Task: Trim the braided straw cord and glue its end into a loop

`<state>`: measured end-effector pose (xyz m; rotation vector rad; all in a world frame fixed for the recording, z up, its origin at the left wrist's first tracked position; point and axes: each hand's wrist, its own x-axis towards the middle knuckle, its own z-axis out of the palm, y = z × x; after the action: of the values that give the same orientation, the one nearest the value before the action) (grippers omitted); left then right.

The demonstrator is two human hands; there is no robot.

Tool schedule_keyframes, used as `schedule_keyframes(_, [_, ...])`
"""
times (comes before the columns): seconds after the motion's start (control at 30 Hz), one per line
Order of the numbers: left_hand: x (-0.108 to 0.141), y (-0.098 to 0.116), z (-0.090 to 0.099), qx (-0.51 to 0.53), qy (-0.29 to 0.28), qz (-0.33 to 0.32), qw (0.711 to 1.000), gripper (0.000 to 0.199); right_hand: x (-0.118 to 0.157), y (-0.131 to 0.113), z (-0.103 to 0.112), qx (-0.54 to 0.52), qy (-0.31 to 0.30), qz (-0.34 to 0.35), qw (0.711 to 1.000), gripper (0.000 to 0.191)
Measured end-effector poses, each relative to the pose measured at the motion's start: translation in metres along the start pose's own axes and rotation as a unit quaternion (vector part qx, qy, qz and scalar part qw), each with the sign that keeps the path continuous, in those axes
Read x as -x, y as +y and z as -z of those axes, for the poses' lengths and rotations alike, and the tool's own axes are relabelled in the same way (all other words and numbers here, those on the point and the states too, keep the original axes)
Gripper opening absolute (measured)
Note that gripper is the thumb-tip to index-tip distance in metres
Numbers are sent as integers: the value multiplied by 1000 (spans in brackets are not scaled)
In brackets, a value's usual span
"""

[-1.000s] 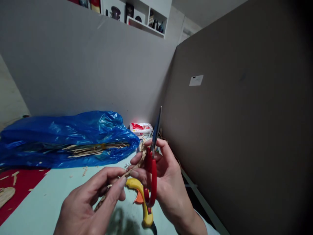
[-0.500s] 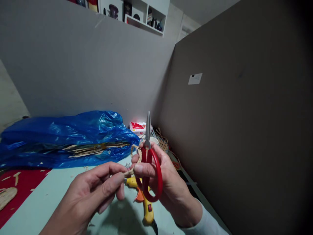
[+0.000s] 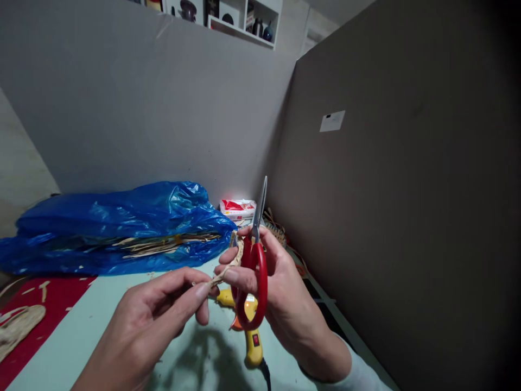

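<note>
- A pale plaited strip (image 3: 238,255) is held up in the air over the table, between the two hands; its narrow lower end runs to the left hand and its upper part curves up beside the scissors.
- The left hand (image 3: 148,312) comes in from the lower left, back of the hand toward the camera, thumb and forefinger pinching the strip's narrow end, the other fingers curled beneath.
- The right hand (image 3: 280,288) reaches up from the lower right, wrist bent, palm turned inward; its thumb lies pointing left and presses the strip against the fingers behind it.
- That same hand carries the red-handled scissors (image 3: 264,271), blades together and pointing upward, the loops hanging in front of the palm.
- A light sleeve (image 3: 358,374) covers the right forearm below the wrist.
- Beneath the scissors, a yellow glue gun (image 3: 254,353) lies on the pale green table (image 3: 100,312), partly hidden by the loops.
- Farther back, a blue plastic bag (image 3: 109,209) holds dry strips (image 3: 158,245), with a red-and-white packet (image 3: 238,209) near its right end.
- At far left, a flat pale piece (image 3: 22,328) rests on red cloth (image 3: 55,312).
</note>
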<state>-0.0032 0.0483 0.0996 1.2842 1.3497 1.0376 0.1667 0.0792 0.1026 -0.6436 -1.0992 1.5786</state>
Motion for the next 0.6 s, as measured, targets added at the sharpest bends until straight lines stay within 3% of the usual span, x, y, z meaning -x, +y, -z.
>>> schedule_keyframes(0.13, [2,-6,1,-21,4,-32,999,41,3,-1,-2,-14,-20,-9,1000,58])
schedule_keyframes(0.3, [4,-11,1,-2,-4,-46,999,33,2,6,2,-79,-62,-85,991,54])
schedule_keyframes(0.47, [0,-9,-3,-21,17,-62,998,33,-2,9,1,-98,-30,-96,990,55])
schedule_keyframes(0.6, [0,-3,-2,33,13,-14,999,33,-1,3,1,-85,-10,-68,994,55])
